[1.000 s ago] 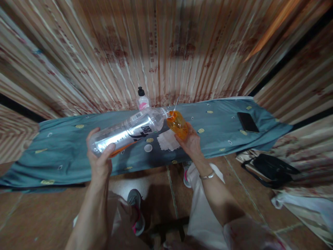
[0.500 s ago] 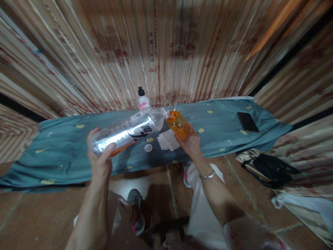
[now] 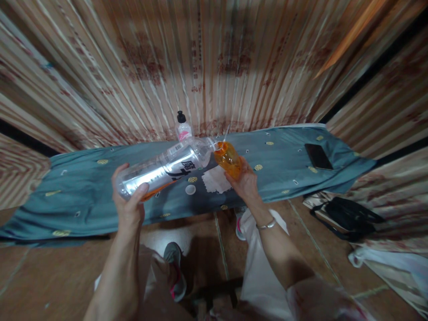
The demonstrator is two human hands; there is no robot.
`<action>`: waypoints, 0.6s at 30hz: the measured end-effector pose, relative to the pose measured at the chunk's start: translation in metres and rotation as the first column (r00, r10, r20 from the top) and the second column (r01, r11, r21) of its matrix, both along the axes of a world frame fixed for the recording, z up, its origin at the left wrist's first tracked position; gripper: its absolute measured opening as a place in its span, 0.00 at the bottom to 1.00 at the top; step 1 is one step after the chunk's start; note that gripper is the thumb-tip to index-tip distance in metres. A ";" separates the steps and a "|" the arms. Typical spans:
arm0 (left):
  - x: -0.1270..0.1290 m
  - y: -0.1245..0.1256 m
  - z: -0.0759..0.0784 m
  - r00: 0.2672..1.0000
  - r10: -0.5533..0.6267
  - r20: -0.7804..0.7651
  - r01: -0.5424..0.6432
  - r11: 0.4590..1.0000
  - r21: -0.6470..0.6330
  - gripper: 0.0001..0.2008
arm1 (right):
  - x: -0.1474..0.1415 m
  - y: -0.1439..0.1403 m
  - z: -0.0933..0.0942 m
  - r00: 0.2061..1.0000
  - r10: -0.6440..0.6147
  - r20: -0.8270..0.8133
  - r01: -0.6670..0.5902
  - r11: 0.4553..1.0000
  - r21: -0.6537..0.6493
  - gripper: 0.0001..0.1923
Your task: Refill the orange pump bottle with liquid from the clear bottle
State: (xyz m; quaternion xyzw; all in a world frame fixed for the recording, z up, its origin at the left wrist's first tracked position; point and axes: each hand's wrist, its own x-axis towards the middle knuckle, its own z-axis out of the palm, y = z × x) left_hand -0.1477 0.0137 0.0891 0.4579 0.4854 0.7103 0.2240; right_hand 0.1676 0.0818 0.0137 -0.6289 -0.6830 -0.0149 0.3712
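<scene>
Blue cloth (image 3: 287, 165) mid-frame risks a spill if the tilted clear bottle (image 3: 163, 169), gripped by the left hand (image 3: 129, 203), slips off the orange cup (image 3: 228, 159) clasped in the right hand (image 3: 245, 183).

Orange small bottle (image 3: 228, 159), teal yellow-dotted cloth (image 3: 287, 165), black phone (image 3: 318, 156)

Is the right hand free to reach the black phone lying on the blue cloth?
Probably not: the right hand is holding a small orange bottle. The black phone lies uncovered, off to its right.

Glossy clear plastic bottle (image 3: 165, 167) above matt blue cloth (image 3: 284, 154).
</scene>
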 end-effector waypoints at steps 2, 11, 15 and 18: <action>0.000 0.000 0.001 1.000 -0.003 -0.001 0.003 1.000 -0.001 0.37 | 0.000 0.000 0.000 1.000 -0.002 0.008 0.003 1.000 -0.002 0.39; 0.000 0.000 0.001 1.000 0.011 0.020 -0.011 1.000 -0.010 0.38 | -0.001 -0.001 0.003 1.000 -0.006 0.024 0.006 1.000 -0.016 0.39; 0.001 0.001 0.000 0.999 0.038 -0.006 -0.038 0.999 -0.006 0.37 | -0.001 -0.001 0.003 1.000 0.005 0.016 -0.005 1.000 0.007 0.37; 0.002 0.002 0.001 0.999 0.039 -0.002 -0.039 0.999 -0.001 0.36 | -0.001 -0.001 0.003 1.000 0.003 0.008 -0.003 1.000 0.010 0.37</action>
